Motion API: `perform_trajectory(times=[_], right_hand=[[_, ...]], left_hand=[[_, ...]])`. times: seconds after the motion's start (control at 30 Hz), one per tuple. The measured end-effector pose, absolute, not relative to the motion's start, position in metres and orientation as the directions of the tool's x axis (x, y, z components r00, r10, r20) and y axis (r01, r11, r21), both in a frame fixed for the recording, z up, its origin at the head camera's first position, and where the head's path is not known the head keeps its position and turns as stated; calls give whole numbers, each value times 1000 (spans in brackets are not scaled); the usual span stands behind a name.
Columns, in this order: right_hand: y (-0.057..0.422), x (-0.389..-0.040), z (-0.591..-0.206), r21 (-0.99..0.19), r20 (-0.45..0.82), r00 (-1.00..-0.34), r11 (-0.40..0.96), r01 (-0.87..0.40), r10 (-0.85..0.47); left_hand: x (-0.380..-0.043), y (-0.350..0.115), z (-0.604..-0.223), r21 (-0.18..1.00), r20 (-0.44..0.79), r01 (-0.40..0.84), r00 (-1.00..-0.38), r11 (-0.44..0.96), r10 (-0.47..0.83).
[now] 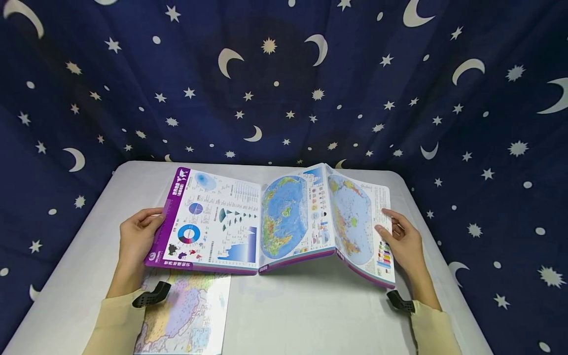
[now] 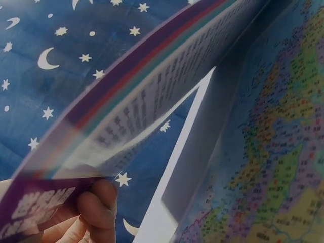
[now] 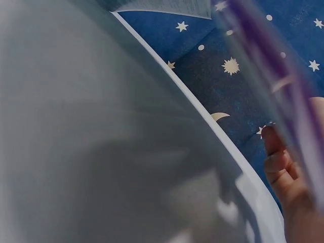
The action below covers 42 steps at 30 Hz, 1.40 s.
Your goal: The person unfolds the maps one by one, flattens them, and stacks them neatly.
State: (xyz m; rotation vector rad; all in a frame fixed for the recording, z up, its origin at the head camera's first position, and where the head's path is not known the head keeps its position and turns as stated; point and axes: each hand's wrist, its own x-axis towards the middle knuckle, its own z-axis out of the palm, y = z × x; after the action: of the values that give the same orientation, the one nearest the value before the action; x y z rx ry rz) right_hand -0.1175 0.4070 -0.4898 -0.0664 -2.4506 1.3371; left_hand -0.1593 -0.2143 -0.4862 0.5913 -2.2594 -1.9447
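A folding world map (image 1: 237,197) with a purple border spreads between both hands, its panels bent in a zigzag. My left hand (image 1: 136,239) pinches the purple left edge, thumb in front. At the opposite end my right hand (image 1: 407,241) grips the right panel, which is tilted and raised off the table at its near corner. In the left wrist view the panel's layered edge (image 2: 126,76) rises beside the fingers. Blurred in the right wrist view, the purple edge (image 3: 283,86) partly hides the right hand.
A second map (image 1: 182,315), in pastel colours, lies flat on the white table (image 1: 306,315) near the left forearm, partly under the folding map. Behind the table hangs a dark blue curtain (image 1: 284,113) with moons and stars. Each wrist carries a black strap-on device (image 1: 152,295).
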Motion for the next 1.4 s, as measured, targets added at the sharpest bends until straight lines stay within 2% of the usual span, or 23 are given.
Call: perform_trajectory(times=[0.23, 0.77, 1.4], right_hand=[[409, -117, -491, -789, 292, -933, 604, -112, 208], [413, -124, -491, -790, 311, -928, 598, -134, 203], [418, -125, -491, -768, 295, -932, 632, -100, 210]], left_hand=[[-159, -219, -487, 961, -186, -245, -915, 128, -357], [-160, -223, -489, 957, -156, -233, -915, 172, -371], [-161, -229, -484, 962, -180, -239, -919, 132, -351]])
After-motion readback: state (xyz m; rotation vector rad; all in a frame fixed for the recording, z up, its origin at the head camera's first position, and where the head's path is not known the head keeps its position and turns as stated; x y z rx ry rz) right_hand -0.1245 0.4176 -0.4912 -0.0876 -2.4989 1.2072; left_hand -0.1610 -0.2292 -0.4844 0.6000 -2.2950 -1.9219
